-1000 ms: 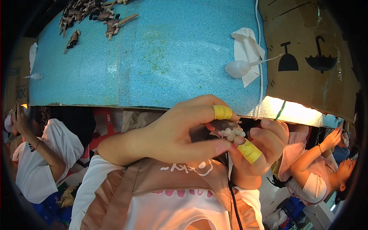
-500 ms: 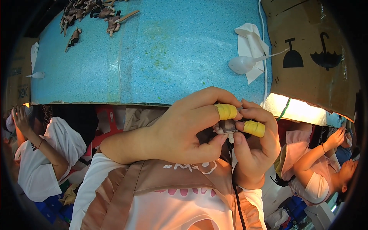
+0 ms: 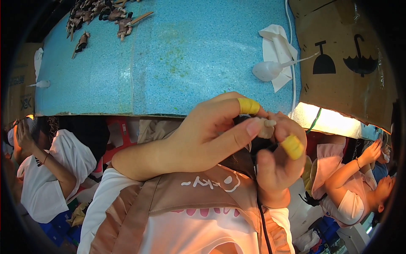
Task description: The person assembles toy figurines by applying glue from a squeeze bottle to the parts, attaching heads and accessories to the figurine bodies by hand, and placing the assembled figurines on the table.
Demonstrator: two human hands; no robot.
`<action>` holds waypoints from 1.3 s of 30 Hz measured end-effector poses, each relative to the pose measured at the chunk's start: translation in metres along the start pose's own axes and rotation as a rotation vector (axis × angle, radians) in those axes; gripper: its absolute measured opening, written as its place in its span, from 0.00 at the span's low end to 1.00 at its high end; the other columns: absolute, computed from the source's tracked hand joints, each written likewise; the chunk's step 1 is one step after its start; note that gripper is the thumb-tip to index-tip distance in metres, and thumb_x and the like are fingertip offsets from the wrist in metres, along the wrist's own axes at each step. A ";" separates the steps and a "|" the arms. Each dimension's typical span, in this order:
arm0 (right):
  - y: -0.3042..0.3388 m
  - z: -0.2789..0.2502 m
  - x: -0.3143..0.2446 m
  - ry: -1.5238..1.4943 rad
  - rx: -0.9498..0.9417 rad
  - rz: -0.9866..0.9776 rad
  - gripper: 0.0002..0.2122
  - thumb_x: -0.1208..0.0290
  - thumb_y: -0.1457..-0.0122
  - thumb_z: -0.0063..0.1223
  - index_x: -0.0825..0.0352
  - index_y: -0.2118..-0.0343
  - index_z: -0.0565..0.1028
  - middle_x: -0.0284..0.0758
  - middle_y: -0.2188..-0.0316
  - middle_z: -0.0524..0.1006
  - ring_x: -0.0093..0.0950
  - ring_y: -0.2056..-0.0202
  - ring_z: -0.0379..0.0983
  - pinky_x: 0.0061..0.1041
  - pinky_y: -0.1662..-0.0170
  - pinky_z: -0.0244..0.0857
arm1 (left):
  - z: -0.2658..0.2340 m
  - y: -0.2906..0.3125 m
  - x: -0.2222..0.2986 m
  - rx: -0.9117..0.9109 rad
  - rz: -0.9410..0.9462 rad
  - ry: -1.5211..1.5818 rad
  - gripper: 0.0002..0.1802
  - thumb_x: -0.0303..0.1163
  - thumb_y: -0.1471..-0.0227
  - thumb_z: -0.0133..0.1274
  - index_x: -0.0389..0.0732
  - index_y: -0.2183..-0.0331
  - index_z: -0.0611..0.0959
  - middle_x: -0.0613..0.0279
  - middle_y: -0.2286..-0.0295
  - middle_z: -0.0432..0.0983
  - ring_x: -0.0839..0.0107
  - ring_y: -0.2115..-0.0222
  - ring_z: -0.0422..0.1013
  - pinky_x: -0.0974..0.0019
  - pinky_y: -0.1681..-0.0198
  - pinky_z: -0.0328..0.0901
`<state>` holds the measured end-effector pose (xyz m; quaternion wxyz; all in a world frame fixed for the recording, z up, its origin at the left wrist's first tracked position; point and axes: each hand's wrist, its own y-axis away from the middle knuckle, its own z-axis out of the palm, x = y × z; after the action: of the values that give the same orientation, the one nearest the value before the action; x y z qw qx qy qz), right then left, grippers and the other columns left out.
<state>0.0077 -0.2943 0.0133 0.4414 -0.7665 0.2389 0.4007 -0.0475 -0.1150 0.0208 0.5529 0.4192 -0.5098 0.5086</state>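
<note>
Just in front of my chest, my left hand [image 3: 211, 133] pinches a small figurine [image 3: 267, 129] between thumb and fingers. Pale greyish-beige parts of the figurine show past the thumb tip; my fingers cover the rest. My right hand [image 3: 282, 158] is close against its right side, its thumb standing away from the fingers. One or more right fingertips seem to touch the figurine, though how firmly is hidden. Yellow tape wraps a finger on each hand.
Across the blue speckled table [image 3: 190, 55], several brown figurines [image 3: 114, 17] with sticks lie at the far left. A white squeeze bottle [image 3: 268, 71] rests on white paper [image 3: 275, 42] beside a cable. Cardboard [image 3: 342, 46] borders the right side. Other people sit at both sides.
The figurine has been turned, so its brown part no longer shows. My right thumb has moved off it and its fingers have loosened, while my left thumb now extends across it.
</note>
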 end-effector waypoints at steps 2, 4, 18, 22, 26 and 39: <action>-0.005 0.004 -0.003 0.207 -0.096 -0.081 0.26 0.75 0.62 0.63 0.71 0.56 0.67 0.43 0.60 0.68 0.39 0.59 0.69 0.34 0.57 0.64 | 0.003 0.000 0.001 -0.056 -0.010 0.021 0.19 0.21 0.47 0.41 0.32 0.52 0.66 0.53 0.57 0.65 0.70 0.62 0.68 0.70 0.59 0.65; 0.001 0.007 0.006 0.083 -0.043 -0.051 0.30 0.74 0.63 0.64 0.71 0.52 0.66 0.45 0.56 0.65 0.39 0.56 0.66 0.32 0.57 0.64 | 0.014 0.002 0.002 -0.015 -0.149 0.533 0.28 0.19 0.48 0.41 0.35 0.45 0.56 0.52 0.56 0.64 0.70 0.59 0.67 0.71 0.56 0.63; 0.001 0.002 -0.007 -0.176 -0.061 0.236 0.31 0.66 0.63 0.66 0.75 0.55 0.67 0.46 0.58 0.65 0.36 0.57 0.66 0.29 0.57 0.64 | 0.005 0.005 0.014 -0.106 -0.295 0.328 0.37 0.22 0.55 0.56 0.35 0.46 0.57 0.54 0.58 0.69 0.75 0.62 0.68 0.72 0.60 0.62; -0.001 -0.003 -0.004 -0.185 -0.077 0.216 0.31 0.64 0.62 0.66 0.75 0.55 0.67 0.47 0.58 0.65 0.36 0.57 0.66 0.29 0.57 0.64 | 0.006 0.007 0.013 -0.091 -0.264 0.355 0.37 0.20 0.58 0.57 0.34 0.47 0.58 0.54 0.56 0.68 0.72 0.59 0.67 0.70 0.58 0.62; -0.003 -0.010 0.001 -0.090 -0.156 0.087 0.31 0.64 0.63 0.66 0.75 0.56 0.66 0.48 0.58 0.66 0.38 0.57 0.67 0.31 0.57 0.64 | 0.010 0.008 0.012 -0.067 -0.235 0.434 0.37 0.18 0.59 0.57 0.34 0.47 0.59 0.51 0.50 0.61 0.66 0.52 0.63 0.65 0.55 0.63; 0.003 -0.008 0.002 -0.181 -0.103 0.130 0.31 0.66 0.64 0.66 0.76 0.57 0.66 0.47 0.59 0.66 0.37 0.59 0.68 0.31 0.58 0.64 | 0.013 0.011 0.007 -0.085 -0.189 0.435 0.38 0.17 0.58 0.56 0.35 0.47 0.57 0.49 0.49 0.58 0.62 0.49 0.59 0.63 0.51 0.60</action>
<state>0.0101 -0.3025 0.0125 0.3944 -0.7317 0.2266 0.5076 -0.0603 -0.1256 0.0285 0.7120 0.3220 -0.3580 0.5111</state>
